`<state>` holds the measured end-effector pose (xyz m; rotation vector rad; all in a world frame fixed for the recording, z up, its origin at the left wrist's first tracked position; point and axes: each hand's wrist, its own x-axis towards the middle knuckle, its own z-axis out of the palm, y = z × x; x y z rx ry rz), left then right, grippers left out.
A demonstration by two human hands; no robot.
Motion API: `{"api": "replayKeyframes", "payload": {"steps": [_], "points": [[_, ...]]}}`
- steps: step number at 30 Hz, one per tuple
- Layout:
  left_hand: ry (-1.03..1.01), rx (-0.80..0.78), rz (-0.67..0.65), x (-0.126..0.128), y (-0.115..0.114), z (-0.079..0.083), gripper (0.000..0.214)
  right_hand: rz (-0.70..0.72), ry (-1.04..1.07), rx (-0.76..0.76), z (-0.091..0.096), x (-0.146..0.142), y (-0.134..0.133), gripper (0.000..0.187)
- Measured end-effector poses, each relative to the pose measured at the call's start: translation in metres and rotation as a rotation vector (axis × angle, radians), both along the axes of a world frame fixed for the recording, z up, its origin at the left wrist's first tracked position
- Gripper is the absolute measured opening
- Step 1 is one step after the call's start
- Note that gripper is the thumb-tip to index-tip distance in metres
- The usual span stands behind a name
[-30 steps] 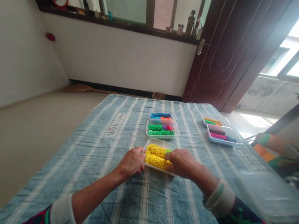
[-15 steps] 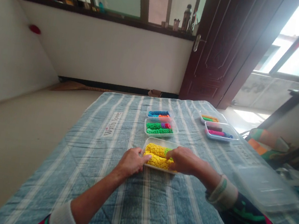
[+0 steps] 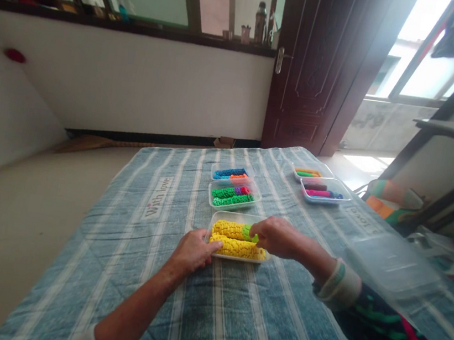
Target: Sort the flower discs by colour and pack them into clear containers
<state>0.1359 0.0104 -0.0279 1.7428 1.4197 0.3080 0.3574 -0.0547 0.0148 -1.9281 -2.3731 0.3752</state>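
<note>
A clear plastic tray [image 3: 221,215] lies on the blue striped cloth [image 3: 233,316] in front of me, holding two yellow knobbly rolls [image 3: 233,247] and a small green piece [image 3: 249,232]. My left hand [image 3: 191,252] rests on the tray's near left corner, fingers curled against its rim. My right hand [image 3: 280,237] reaches in from the right and pinches the green piece at the end of the far yellow roll.
Behind stand two more trays with green [image 3: 232,196] and blue [image 3: 230,172] rolls. Two trays [image 3: 324,193] with pink and orange pieces stand at the far right. A clear lid [image 3: 392,264] lies on the right. A dark door [image 3: 312,64] and a wall lie beyond.
My right hand has lifted off the near yellow roll and now pinches the green piece at the far roll's end. The left hand stays at the tray corner. The view has shifted.
</note>
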Motion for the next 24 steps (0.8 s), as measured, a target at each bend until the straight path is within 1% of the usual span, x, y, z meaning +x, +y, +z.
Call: {"api": "replayKeyframes", "payload": {"steps": [3,5,7,9,12,14,17,19,21,24], "points": [[-0.009,-0.004,-0.023,-0.001,0.000,0.000,0.025,-0.037,-0.064,0.069,0.005,0.002,0.000,0.033],[-0.010,-0.001,-0.043,-0.003,-0.001,-0.001,0.027,-0.006,-0.160,0.073,0.009,0.001,0.002,0.028],[-0.008,-0.002,-0.054,-0.003,-0.002,-0.002,0.029,0.046,-0.239,0.055,0.011,-0.003,0.006,0.026],[-0.006,-0.004,-0.055,-0.004,-0.003,-0.002,0.030,0.084,-0.280,0.035,0.010,-0.008,0.009,0.028],[-0.011,0.001,-0.061,-0.004,-0.004,-0.003,0.031,0.083,-0.296,-0.005,0.009,-0.010,0.013,0.028],[-0.014,0.005,-0.069,-0.004,-0.005,-0.003,0.032,0.060,-0.297,-0.027,0.013,-0.008,0.016,0.027],[-0.004,0.014,-0.074,-0.004,-0.005,-0.003,0.033,0.057,-0.304,-0.049,0.025,-0.001,0.020,0.027],[0.000,0.021,-0.077,-0.003,-0.004,-0.003,0.034,0.084,-0.325,-0.041,0.033,0.002,0.023,0.026],[-0.001,0.026,-0.078,-0.003,-0.004,-0.003,0.034,0.131,-0.362,-0.034,0.037,0.002,0.025,0.026],[-0.002,0.026,-0.076,-0.004,-0.004,-0.003,0.033,0.204,-0.426,-0.045,0.033,-0.001,0.030,0.025]]}}
